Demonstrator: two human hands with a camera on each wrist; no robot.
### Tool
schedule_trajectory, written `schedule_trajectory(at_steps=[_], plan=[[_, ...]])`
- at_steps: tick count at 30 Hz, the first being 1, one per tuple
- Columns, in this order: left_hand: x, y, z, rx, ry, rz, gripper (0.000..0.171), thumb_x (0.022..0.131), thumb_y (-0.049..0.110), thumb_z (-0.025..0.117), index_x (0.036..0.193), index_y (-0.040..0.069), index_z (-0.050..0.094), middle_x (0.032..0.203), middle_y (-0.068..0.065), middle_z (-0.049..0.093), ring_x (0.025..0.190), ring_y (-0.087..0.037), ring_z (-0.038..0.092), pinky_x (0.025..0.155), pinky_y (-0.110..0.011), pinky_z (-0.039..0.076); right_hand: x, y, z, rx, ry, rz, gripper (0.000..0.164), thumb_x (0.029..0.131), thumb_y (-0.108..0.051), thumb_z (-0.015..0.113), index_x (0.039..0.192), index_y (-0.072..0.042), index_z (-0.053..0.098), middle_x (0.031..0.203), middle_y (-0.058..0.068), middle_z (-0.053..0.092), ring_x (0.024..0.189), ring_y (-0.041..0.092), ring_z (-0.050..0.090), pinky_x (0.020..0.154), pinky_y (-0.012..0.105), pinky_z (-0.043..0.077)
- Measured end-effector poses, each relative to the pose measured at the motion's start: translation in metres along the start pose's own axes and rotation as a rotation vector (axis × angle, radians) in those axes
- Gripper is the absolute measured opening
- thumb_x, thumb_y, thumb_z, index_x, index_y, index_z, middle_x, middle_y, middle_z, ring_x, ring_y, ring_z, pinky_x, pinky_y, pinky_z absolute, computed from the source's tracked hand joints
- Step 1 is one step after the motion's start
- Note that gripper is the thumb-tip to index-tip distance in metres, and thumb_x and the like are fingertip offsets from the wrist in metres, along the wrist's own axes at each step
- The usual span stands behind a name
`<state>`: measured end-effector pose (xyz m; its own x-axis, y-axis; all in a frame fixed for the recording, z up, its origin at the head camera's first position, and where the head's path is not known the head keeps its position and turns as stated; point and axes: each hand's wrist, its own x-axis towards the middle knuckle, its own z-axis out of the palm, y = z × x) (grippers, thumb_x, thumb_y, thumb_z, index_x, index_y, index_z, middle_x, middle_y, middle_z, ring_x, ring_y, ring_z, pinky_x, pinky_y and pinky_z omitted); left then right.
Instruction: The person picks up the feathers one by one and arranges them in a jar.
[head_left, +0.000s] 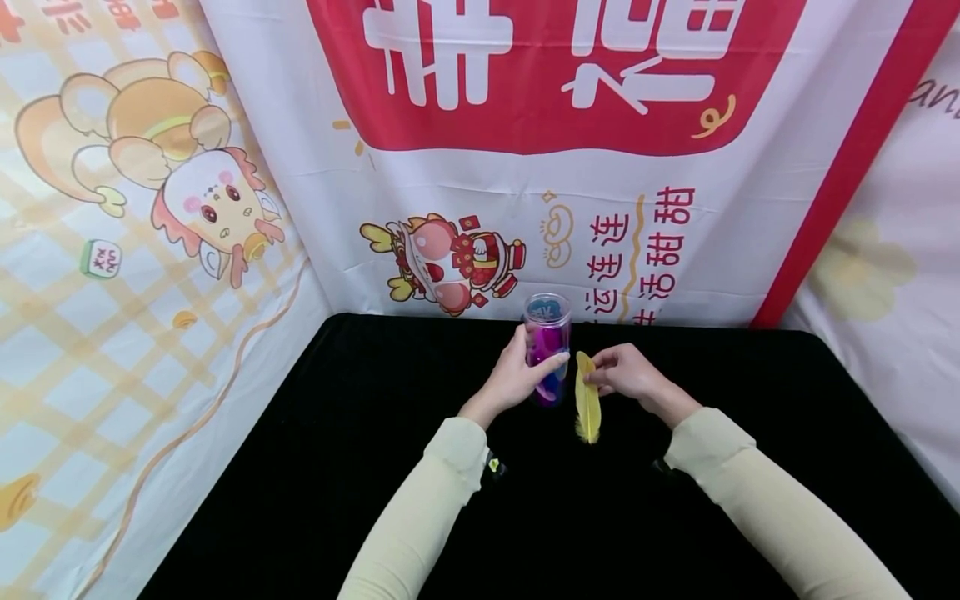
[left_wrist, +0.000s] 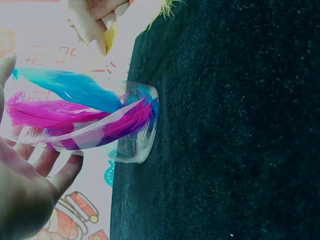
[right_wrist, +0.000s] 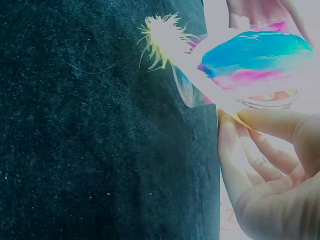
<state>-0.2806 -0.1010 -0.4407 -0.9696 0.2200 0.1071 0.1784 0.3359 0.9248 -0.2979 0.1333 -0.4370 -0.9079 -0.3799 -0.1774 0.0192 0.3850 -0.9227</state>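
A clear jar [head_left: 548,308] stands upright near the back of the black table, with blue, magenta and purple feathers [left_wrist: 75,117] inside it. My left hand [head_left: 517,371] grips the jar from its left side, thumb across the front and fingers curled round behind. Just right of the jar, my right hand [head_left: 630,372] pinches a yellow feather [head_left: 588,408] between thumb and fingertips. The feather hangs with its fluffy end down, and the right wrist view shows that fluffy end [right_wrist: 162,37] close beside the jar. In the head view the feather and the jar look apart.
Black cloth covers the table [head_left: 585,525]. Directly behind the jar hangs a white and red printed banner [head_left: 450,175]. A cartoon-printed cloth [head_left: 135,333] rises on the left, and another pale cloth [head_left: 885,250] on the right.
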Motion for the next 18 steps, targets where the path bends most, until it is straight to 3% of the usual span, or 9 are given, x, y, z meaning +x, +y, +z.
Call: schedule_trajectory(at_steps=[13, 18], plan=[[-0.003, -0.001, 0.003, 0.000, -0.008, -0.025, 0.079, 0.090, 0.059, 0.072, 0.148, 0.020, 0.035, 0.137, -0.002, 0.059, 0.121, -0.016, 0.061, 0.105, -0.042, 0.049, -0.002, -0.009, -0.011, 0.015, 0.033, 0.015, 0.025, 0.096, -0.004, 0.069, 0.116, 0.012, 0.067, 0.108, 0.021, 0.073, 0.088, 0.021, 0.073, 0.090, 0.050, 0.058], [-0.001, 0.003, 0.001, 0.005, 0.005, -0.003, 0.075, 0.091, 0.055, 0.073, 0.146, 0.018, 0.037, 0.134, -0.002, 0.061, 0.119, -0.016, 0.062, 0.104, -0.041, 0.050, 0.000, -0.015, -0.017, 0.023, 0.047, 0.001, 0.025, 0.097, -0.004, 0.068, 0.116, 0.012, 0.067, 0.107, 0.018, 0.074, 0.087, 0.019, 0.073, 0.091, 0.050, 0.058]])
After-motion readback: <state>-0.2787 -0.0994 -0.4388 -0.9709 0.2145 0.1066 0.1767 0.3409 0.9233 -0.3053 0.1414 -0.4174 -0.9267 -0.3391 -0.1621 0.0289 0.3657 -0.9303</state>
